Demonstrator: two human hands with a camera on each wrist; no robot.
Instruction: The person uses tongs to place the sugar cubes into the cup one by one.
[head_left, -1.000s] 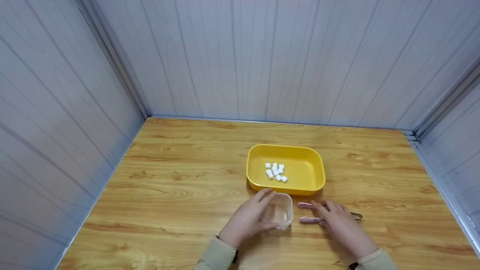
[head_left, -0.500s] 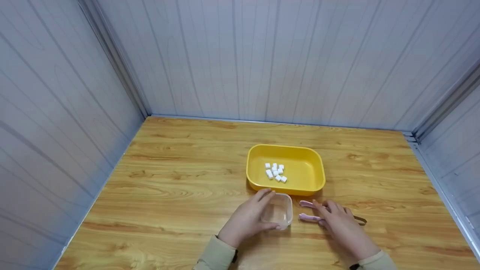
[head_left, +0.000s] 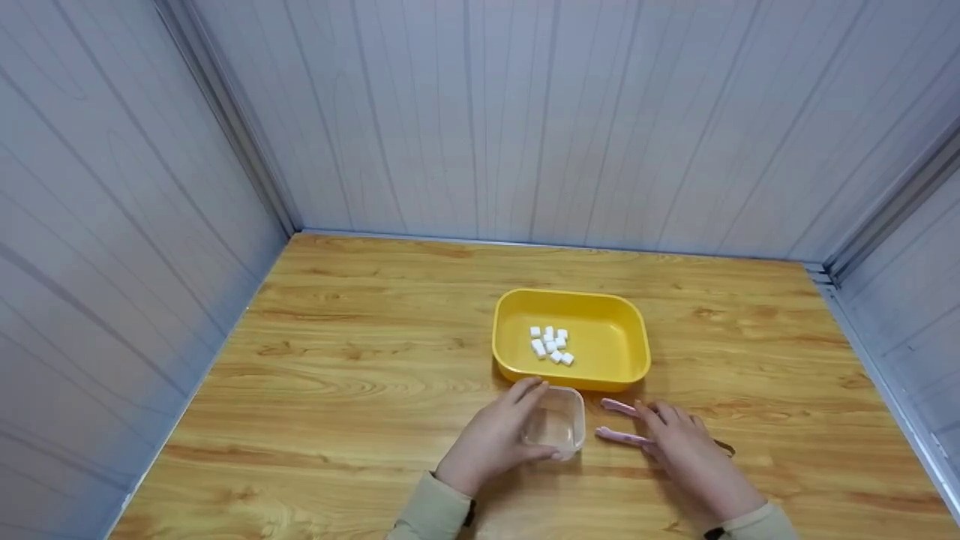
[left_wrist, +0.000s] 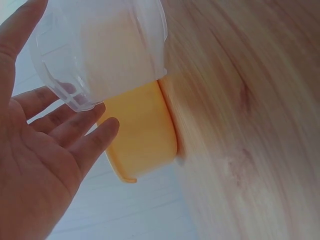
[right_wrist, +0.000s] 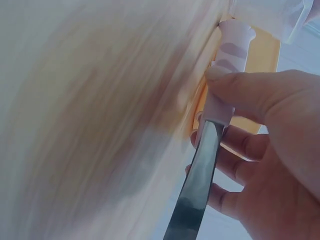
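Note:
My left hand [head_left: 495, 435] holds a small clear plastic box [head_left: 561, 424] in the head view, thumb on its near side and fingers on its far side. Seen from the left wrist, several fingertips lie along the wall of the box [left_wrist: 110, 55]. To the right, my right hand [head_left: 682, 446] grips tongs [head_left: 622, 436] with pink ends and a metal strip body. The pink ends stand apart and point left towards the box. In the right wrist view my thumb presses one pink arm of the tongs [right_wrist: 218, 107], with the fingers on the other side.
A yellow rectangular basin [head_left: 611, 345] stands just beyond both hands. Several small white cubes [head_left: 551, 345] lie in its left half. The wooden table [head_left: 360, 352] is bounded by a pale panelled back wall [head_left: 510, 127] and side walls.
My right hand has shifted slightly right, and the tongs have turned a little, their bent metal end moving right and nearer me. The left hand, box and cubes stay put.

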